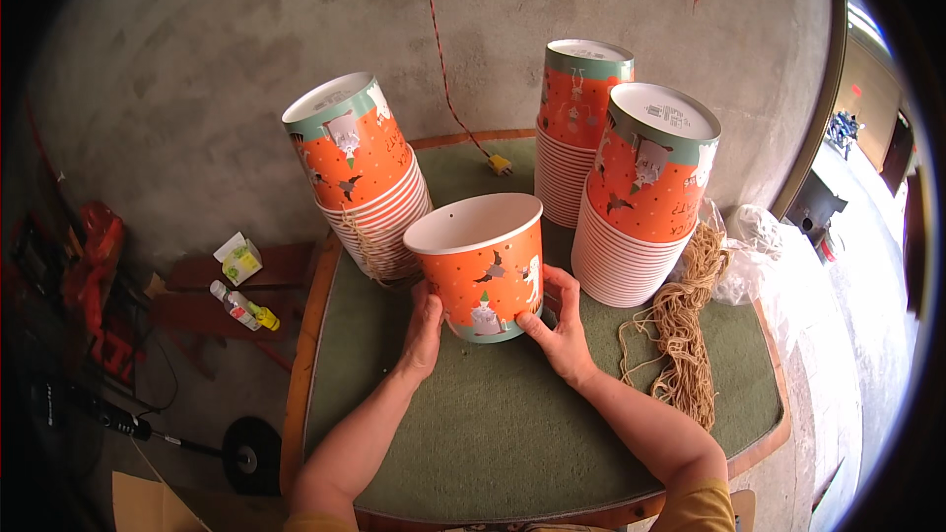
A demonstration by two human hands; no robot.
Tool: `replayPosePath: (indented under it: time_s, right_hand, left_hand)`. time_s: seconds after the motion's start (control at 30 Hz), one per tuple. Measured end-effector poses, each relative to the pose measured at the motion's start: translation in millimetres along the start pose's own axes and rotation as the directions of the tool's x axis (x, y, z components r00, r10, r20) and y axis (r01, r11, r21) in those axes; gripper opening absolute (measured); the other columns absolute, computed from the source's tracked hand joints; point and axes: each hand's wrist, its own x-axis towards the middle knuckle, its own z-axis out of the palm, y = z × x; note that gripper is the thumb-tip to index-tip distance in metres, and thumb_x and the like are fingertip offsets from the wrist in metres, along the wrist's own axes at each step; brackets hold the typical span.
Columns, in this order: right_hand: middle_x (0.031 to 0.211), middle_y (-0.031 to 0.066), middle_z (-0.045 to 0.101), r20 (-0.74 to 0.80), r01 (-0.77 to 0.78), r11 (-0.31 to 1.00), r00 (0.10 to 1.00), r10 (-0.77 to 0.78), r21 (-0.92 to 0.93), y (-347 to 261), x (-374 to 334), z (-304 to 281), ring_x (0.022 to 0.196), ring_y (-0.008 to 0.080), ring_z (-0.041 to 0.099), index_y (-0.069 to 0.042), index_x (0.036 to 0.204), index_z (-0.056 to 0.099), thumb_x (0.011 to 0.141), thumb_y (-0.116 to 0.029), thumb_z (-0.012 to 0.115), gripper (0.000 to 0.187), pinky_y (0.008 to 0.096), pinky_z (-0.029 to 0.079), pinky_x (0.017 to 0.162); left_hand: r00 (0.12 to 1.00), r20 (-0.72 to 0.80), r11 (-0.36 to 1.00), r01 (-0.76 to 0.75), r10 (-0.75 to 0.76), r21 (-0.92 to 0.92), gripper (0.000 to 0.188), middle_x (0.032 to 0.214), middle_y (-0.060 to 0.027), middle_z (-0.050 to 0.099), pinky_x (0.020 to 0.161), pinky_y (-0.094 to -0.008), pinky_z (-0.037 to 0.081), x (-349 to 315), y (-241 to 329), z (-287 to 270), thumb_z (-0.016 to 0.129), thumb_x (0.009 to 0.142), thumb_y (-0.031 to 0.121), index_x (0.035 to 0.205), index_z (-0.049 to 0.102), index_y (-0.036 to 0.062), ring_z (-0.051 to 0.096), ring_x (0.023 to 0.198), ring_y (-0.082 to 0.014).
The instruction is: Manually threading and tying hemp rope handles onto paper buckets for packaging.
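Note:
Between my two hands is an orange paper bucket (pixel 473 281) with a green base band and small printed figures, its white inside facing up. My left hand (pixel 424 330) presses its left side, the fingers partly hidden behind it. With thumb in front and fingers round the side, my right hand (pixel 560 330) grips the lower right. Three stacks of upside-down matching buckets stand around it: a left stack (pixel 360 163), a far right stack (pixel 576 103) and a nearer right stack (pixel 645 177). Tan string (pixel 365 246) hangs along the left stack.
A hank of tan string (pixel 690 335) lies on the green-topped table (pixel 493 433) at the right, beside clear plastic bags (pixel 749 251). A yellow plug (pixel 501 166) on a red cord lies at the back. Left, a low bench (pixel 212 276) carries a box (pixel 238 258) and bottles (pixel 241 307).

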Motion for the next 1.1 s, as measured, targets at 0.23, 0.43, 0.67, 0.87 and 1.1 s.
replayPosePath:
  time_s: [0.23,0.43,0.67,0.87,1.1]
  right_hand:
    - [0.134,0.013,0.038,-0.019,0.027,0.998,0.999,-0.028,-0.05,1.3,0.2,0.2,0.128,0.0273,0.042,-0.006,0.14,0.031,0.084,-0.036,0.076,0.078,0.0429,0.033,0.11]
    - [0.129,0.0122,0.04,-0.044,0.016,0.999,0.999,-0.018,-0.029,6.7,-1.3,-2.7,0.124,0.0254,0.045,-0.004,0.138,0.035,0.088,-0.033,0.071,0.067,0.0409,0.036,0.107]
    - [0.122,0.0116,0.046,-0.075,-0.014,0.999,0.997,0.016,0.035,5.5,-0.9,-2.5,0.118,0.0237,0.049,-0.003,0.134,0.039,0.089,-0.03,0.071,0.062,0.0388,0.037,0.106]
    - [0.121,0.0117,0.046,-0.063,0.035,0.998,0.997,-0.037,-0.044,2.5,0.4,-1.5,0.114,0.0228,0.05,-0.001,0.134,0.041,0.088,-0.028,0.072,0.062,0.0373,0.041,0.102]
    - [0.119,0.0109,0.044,-0.054,0.066,0.991,0.996,-0.072,-0.114,6.3,0.6,-2.0,0.106,0.0213,0.051,-0.004,0.137,0.043,0.085,-0.028,0.074,0.065,0.0354,0.043,0.097]
  left_hand:
    - [1.0,-0.021,0.997,-0.005,0.006,0.075,0.083,0.149,-0.0063,0.03,0.115,-0.0383,0.019,1.0,-3.6,-3.2,0.044,0.093,0.067,0.146,0.026,0.0062,0.025,0.139,-0.0187]
    - [0.997,-0.069,0.999,-0.025,0.026,0.021,0.076,0.151,-0.0035,0.028,0.115,-0.0385,0.02,1.9,11.5,14.1,0.041,0.096,0.063,0.149,0.022,0.012,0.024,0.141,-0.0171]
    - [0.996,-0.091,0.998,0.005,-0.011,-0.067,0.068,0.148,-0.0047,0.03,0.114,-0.0405,0.022,3.3,4.1,5.7,0.037,0.098,0.061,0.145,0.024,0.0138,0.027,0.138,-0.0171]
    - [0.994,-0.108,0.994,0.002,-0.014,-0.108,0.065,0.146,-0.0039,0.031,0.115,-0.0409,0.02,3.4,-6.0,-0.7,0.037,0.098,0.062,0.142,0.028,0.014,0.027,0.137,-0.0163]
    - [0.994,-0.111,0.995,0.001,-0.012,-0.098,0.069,0.147,-0.0045,0.031,0.115,-0.0413,0.019,1.2,-3.7,0.7,0.04,0.096,0.064,0.142,0.028,0.0144,0.026,0.138,-0.0174]
